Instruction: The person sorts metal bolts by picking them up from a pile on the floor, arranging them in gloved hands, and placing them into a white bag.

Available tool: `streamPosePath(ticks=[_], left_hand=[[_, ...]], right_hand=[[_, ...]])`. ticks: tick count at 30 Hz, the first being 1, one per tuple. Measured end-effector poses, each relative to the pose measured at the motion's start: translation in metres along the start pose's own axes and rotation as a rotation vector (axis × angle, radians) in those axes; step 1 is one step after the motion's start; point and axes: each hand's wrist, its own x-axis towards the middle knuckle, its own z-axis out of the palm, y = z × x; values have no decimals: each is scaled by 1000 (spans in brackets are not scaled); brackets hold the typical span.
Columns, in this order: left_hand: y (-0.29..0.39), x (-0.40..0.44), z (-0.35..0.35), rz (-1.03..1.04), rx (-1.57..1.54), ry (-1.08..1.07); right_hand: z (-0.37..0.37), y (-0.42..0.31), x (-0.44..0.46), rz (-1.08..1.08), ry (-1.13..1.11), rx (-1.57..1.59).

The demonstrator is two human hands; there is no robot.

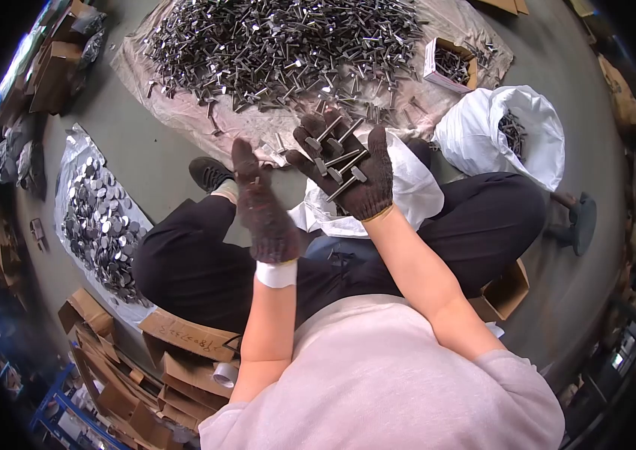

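Both hands wear dark knitted gloves. On the upturned palm of my right hand (366, 180) rest several T-shaped metal bolts (344, 163), lying in different directions, with the fingers spread beneath them. My left hand (261, 206) is held edge-on to its left, fingers stretched out, a little blurred, with nothing visible in it. A white plastic bag (415, 180) lies between the legs, under the right hand, and its contents are mostly hidden. Just beyond the hands is a big heap of similar metal bolts (280, 49) on a pale cloth (138, 71).
A white sack (475, 131) with metal pieces inside stands at the right, near a small carton (432, 64) of bolts. To the left, round metal discs (104, 225) are spread over plastic sheeting (70, 154). Cardboard boxes (190, 334) and a tape roll (225, 374) sit at the lower left.
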Motion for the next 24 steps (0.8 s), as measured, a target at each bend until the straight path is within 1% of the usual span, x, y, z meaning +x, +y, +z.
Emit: streamPosePath(ticks=[2, 3, 5, 6, 8, 9, 13, 18, 22, 24], left_hand=[[-5, -13, -6, -488, -136, 242], [-7, -17, -10, -489, -135, 241], [-19, -25, -18, -848, -486, 179], [-23, -28, -17, -853, -489, 181], [-32, -34, -11, -938, -477, 156], [-28, -34, -6, -960, -462, 190], [-37, -37, -9, -946, -534, 148], [-37, -39, -6, -956, -496, 101], [-38, -38, -5, -955, -468, 85], [-37, -38, -6, -945, -459, 82]], right_hand=[[-4, -3, -3, 0, 20, 9], [-5, -5, -5, 1, 39, 16], [-7, -11, -8, 10, 65, 20], [-7, -12, -9, 23, 87, 20], [-7, -13, -11, 18, 98, 2], [-6, -12, -12, 13, 105, -11], [-7, -15, -12, 40, 76, -74], [-7, -18, -14, 33, 120, -123], [-5, -26, -17, 49, 95, -126], [-1, -38, -21, 185, 26, -232]])
